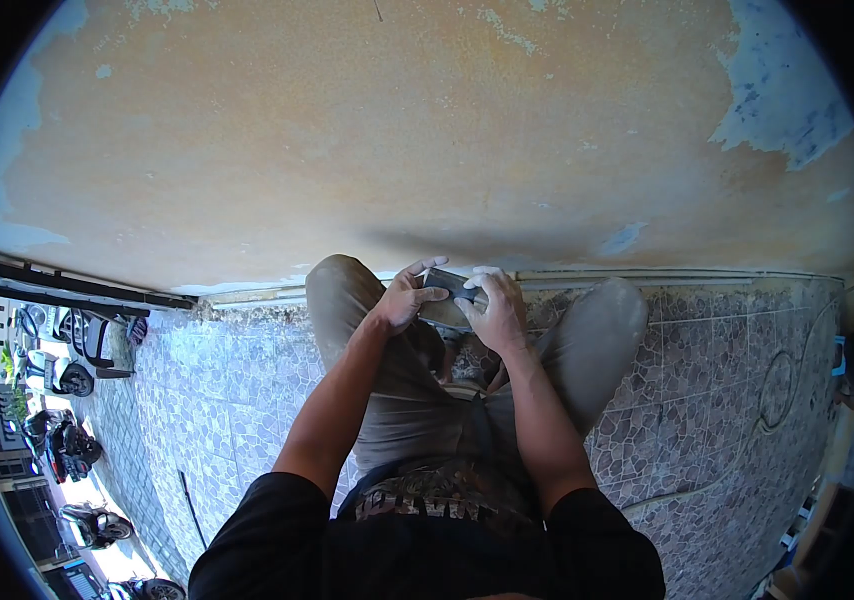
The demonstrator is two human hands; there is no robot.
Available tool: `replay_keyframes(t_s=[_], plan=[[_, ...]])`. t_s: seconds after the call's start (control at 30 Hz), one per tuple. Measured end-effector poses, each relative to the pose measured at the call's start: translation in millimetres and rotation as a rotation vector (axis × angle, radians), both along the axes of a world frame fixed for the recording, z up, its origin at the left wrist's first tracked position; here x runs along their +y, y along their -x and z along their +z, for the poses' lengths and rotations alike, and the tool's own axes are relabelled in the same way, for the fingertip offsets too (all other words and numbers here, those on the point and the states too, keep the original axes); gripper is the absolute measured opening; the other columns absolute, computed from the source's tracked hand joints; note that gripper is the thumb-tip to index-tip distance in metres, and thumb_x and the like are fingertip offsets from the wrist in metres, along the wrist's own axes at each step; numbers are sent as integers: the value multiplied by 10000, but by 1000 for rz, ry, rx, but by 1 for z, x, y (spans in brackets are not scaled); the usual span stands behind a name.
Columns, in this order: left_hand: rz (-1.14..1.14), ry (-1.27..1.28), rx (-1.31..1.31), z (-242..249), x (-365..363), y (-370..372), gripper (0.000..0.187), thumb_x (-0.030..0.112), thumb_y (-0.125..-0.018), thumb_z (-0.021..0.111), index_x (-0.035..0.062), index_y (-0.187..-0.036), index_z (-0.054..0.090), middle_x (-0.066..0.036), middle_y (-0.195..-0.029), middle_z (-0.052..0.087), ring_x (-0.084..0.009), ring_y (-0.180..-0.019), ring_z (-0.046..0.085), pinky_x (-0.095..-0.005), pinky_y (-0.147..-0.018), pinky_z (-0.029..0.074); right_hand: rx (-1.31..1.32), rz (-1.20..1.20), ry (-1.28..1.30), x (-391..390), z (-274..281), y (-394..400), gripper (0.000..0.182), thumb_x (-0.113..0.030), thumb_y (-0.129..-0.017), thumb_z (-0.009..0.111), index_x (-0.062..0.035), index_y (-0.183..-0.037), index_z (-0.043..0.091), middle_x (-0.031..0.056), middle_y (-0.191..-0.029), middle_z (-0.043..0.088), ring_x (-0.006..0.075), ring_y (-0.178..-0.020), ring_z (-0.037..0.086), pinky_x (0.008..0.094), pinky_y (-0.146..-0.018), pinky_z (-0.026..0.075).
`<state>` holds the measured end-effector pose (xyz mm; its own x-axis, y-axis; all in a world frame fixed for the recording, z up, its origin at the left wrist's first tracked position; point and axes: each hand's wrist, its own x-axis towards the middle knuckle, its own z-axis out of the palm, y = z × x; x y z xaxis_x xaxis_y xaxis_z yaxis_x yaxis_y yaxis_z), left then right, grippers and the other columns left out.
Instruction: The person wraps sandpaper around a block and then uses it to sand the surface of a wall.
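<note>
Between my two hands, in front of my spread knees, is a dark grey rectangular pad (447,284) that looks like a sanding block. My left hand (413,296) grips its left end, thumb lying across the face. On the other end, my right hand (493,308) presses with the thumb at the lower edge and bent fingers at the top. Whitish dust coats the fingers, more heavily on the right hand. Just beyond the hands rises a tan wall (397,140) with worn paint. The pad appears apart from the wall.
Bare pale blue patches (782,90) show on the wall. A ledge (697,273) runs along its foot, beside stone-patterned floor tiles (687,400). A hose or cable (687,492) lies on the right. Parked motorcycles (59,445) stand at the far left; a dark rod (191,508) lies nearer.
</note>
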<state>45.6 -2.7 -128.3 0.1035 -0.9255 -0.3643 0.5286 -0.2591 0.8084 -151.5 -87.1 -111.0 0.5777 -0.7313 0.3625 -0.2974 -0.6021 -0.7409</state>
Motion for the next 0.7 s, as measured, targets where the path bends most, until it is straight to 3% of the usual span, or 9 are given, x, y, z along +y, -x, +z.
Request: replay_keyframes(t_s=[0.33, 0.5, 0.7], plan=[[-4, 4, -20, 9, 0, 1, 747, -126, -896, 692, 57, -1566, 417, -141, -1201, 726, -220, -1053, 714, -353, -957, 585, 14, -1, -118, 3, -3, -2, 312, -83, -766, 846, -73, -991, 629, 138, -970, 672, 377, -974, 652, 482, -841, 506], [144, -46, 6, 10, 0, 6, 551, -18, -949, 734, 36, -1437, 483, -167, -1177, 736, -227, -1113, 705, -387, -1006, 557, 2, -40, -118, 4, -7, -4, 298, -85, -781, 837, -61, -996, 634, 136, -975, 669, 375, -980, 650, 483, -853, 506], [172, 77, -59, -9, -2, 0, 394, -45, -946, 727, 15, -1291, 546, -154, -1137, 756, -214, -1040, 725, -373, -953, 588, 15, -36, -115, 7, -9, -6, 312, -120, -789, 845, -63, -1028, 654, 141, -1009, 668, 381, -984, 654, 476, -865, 515]])
